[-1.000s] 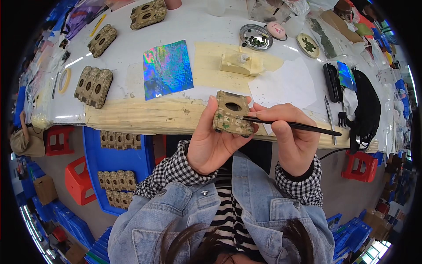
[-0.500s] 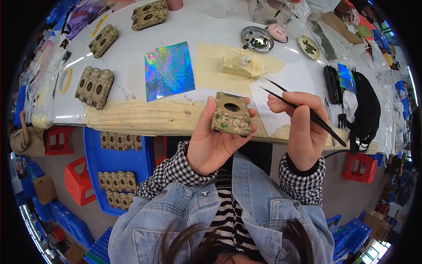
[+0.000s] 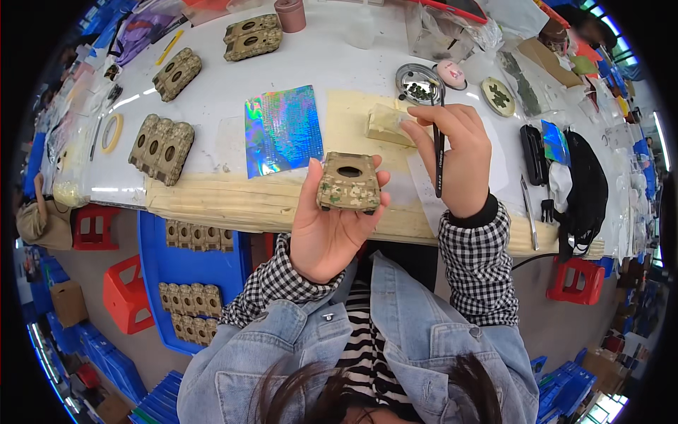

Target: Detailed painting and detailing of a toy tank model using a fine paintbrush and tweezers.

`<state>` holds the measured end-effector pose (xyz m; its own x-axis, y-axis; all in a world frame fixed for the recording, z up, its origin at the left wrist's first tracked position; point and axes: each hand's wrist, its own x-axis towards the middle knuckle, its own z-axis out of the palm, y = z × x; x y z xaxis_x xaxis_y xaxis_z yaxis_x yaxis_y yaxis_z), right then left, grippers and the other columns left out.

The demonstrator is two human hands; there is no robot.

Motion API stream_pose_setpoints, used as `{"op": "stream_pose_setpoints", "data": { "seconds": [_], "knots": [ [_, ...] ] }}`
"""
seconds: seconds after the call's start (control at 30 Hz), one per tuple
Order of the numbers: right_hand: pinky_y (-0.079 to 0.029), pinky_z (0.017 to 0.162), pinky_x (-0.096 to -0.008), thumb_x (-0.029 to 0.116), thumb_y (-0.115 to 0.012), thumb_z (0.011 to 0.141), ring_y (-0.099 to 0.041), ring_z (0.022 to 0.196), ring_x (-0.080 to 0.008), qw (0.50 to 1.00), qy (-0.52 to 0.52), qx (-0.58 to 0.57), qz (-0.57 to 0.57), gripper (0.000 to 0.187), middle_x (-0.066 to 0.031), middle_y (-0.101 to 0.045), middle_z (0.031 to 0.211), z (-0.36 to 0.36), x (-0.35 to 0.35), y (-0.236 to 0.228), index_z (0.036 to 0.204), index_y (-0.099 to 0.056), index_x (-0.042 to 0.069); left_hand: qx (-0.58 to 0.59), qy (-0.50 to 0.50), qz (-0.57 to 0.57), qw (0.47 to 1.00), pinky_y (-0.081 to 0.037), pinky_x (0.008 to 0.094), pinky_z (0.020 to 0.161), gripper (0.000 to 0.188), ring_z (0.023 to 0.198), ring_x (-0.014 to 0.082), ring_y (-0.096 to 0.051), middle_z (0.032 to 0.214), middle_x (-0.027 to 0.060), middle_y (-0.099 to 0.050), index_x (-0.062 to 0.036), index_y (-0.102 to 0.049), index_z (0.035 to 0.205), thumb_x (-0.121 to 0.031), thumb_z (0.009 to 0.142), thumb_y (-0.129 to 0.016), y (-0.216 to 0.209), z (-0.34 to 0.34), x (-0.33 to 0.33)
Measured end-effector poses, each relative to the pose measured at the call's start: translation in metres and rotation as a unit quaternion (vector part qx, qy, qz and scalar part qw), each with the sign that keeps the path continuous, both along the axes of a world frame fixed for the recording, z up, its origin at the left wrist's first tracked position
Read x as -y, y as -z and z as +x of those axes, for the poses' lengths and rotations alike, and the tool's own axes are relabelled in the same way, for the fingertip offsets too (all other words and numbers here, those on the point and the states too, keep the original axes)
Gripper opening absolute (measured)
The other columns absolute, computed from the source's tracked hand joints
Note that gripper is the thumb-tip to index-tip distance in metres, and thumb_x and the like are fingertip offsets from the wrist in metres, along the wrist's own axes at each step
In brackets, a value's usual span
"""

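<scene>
My left hand [image 3: 321, 237] holds a small camouflage-patterned housing [image 3: 348, 189] with a dark oval opening, its fingers wrapped round the sides. In my right hand [image 3: 462, 152] is a pair of black tweezers [image 3: 439, 166], standing nearly upright along the palm. That hand's thumb and forefinger reach to the right end of a pale yellow block [image 3: 387, 126]. Something whitish shows at those fingertips; whether they grip it is unclear. Just beyond the right hand stands a round metal dish [image 3: 408, 76] with small dark green pieces.
A shiny holographic sheet [image 3: 282, 131] lies left of the block. More camouflage housings [image 3: 161, 148] stand on the table's left side, with a tape roll [image 3: 111, 133] beside them. At right are a pale dish [image 3: 498, 97] of green pieces and a black case [image 3: 534, 154]. A blue tray [image 3: 194, 265] holds several housings below.
My right hand has moved away from me to the block, and the tweezers have swung from slanting to nearly upright. My left hand and the housing have shifted slightly left.
</scene>
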<state>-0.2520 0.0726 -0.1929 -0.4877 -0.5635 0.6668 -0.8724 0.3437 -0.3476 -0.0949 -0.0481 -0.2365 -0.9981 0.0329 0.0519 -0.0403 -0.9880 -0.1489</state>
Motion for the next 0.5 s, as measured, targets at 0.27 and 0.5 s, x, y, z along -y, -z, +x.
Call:
{"op": "stream_pose_setpoints", "data": {
  "seconds": [0.27,0.5],
  "knots": [
    [-0.045,0.061,-0.0324,0.005,-0.076,0.071,-0.056,0.070,-0.0234,0.998,0.003,-0.026,-0.063,0.013,-0.0068,-0.060,0.071,0.000,0.000,-0.006,0.081,-0.067,0.005,0.010,0.006,0.005,1.000,-0.052,0.0358,0.096,0.070,0.111,0.0321,-0.057,0.126,0.0222,-0.052,0.0043,-0.030,0.139,-0.051,0.098,-0.035,0.000,-0.002,0.000],
    [-0.043,0.061,-0.0268,0.001,-0.069,0.079,-0.056,0.069,-0.0151,0.961,-0.123,0.190,-0.160,0.010,-0.0060,-0.059,0.075,0.039,-0.013,-0.024,0.087,-0.064,0.000,0.015,0.001,-0.018,1.000,-0.052,0.0341,0.094,0.070,0.110,0.0300,-0.059,0.125,0.0219,-0.053,0.0043,-0.033,0.138,-0.053,0.098,-0.033,-0.002,-0.001,-0.003]
  ]
}}
